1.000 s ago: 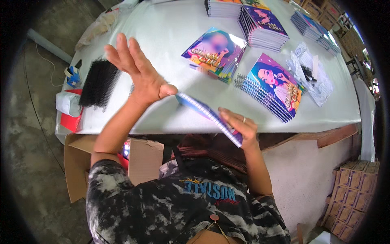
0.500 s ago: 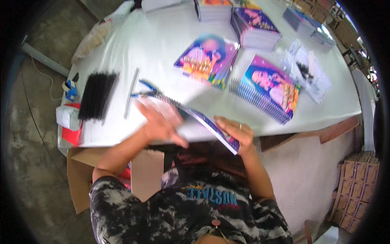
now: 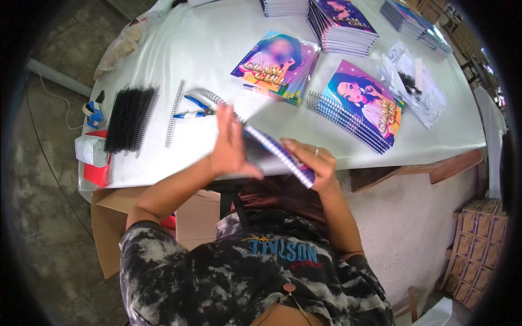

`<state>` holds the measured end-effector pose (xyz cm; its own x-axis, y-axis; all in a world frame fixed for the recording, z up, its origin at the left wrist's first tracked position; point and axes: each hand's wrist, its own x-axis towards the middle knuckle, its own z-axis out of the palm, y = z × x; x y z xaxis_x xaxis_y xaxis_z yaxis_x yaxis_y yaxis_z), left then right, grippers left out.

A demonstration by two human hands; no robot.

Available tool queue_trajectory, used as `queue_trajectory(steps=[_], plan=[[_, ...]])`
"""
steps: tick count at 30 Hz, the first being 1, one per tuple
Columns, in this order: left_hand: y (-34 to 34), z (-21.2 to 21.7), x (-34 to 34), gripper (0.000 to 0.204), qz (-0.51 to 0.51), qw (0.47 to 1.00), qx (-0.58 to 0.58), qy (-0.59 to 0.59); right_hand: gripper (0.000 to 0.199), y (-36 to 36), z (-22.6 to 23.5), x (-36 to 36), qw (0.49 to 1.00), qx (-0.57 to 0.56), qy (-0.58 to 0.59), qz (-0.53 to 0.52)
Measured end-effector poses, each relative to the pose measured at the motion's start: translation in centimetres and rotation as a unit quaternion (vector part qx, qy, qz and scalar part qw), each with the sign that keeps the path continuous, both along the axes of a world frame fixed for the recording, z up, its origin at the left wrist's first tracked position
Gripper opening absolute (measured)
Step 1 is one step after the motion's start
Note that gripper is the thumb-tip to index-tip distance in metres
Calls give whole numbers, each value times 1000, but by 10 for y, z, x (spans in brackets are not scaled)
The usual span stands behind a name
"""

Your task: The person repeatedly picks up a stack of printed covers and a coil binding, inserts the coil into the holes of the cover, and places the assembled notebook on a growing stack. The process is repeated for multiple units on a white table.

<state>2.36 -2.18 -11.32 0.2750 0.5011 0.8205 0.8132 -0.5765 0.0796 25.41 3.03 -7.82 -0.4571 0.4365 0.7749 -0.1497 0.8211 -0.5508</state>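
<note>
My right hand (image 3: 312, 163) grips a notebook (image 3: 272, 149) near its lower end, with its punched spine edge turned up. From the far end of that edge a spiral coil (image 3: 215, 98) sticks out over the table. My left hand (image 3: 231, 144) is open beside the coil, fingers stretched and thumb apart. The fingers overlap the coil, and I cannot tell whether they press on it. Blue-handled pliers (image 3: 190, 114) lie just beyond the left fingertips. Left of them rests a single loose spiral coil (image 3: 174, 114).
A bundle of black spiral coils (image 3: 132, 119) lies at left, near a blue tape dispenser (image 3: 95, 115). Colourful notebooks (image 3: 274, 65) sit ahead; coil-bound notebooks (image 3: 359, 106) lie at right. Taller stacks (image 3: 342, 27) stand behind. A cardboard box (image 3: 196, 217) is below the table edge.
My left hand has swung up and right along the coil. The notebook in my right hand has risen slightly in the picture, and its spine edge shows more fully.
</note>
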Motion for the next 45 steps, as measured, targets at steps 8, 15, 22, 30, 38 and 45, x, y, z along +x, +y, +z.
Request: queue_trajectory(steps=[8, 15, 22, 30, 38, 45], plan=[[-7, -4, -6, 111, 38, 997, -28, 56, 34, 0, -2, -3, 1000, 5, 3, -11], [19, 72, 9, 110, 165, 954, 231, -96, 38, 3, -9, -6, 998, 47, 24, 22], [-25, 32, 12, 109, -8, 982, 103, 155, 35, 6, -11, -2, 999, 41, 12, 9], [-25, 21, 16, 108, 14, 978, 20, 209, 35, 10, -5, -7, 1000, 26, 15, -9], [-25, 9, 38, 92, -53, 988, 60, 133, 39, 1, -10, -11, 1000, -7, 16, -6], [-8, 26, 24, 118, 70, 992, 12, 101, 38, -5, -7, -21, 1000, -23, 19, -10]])
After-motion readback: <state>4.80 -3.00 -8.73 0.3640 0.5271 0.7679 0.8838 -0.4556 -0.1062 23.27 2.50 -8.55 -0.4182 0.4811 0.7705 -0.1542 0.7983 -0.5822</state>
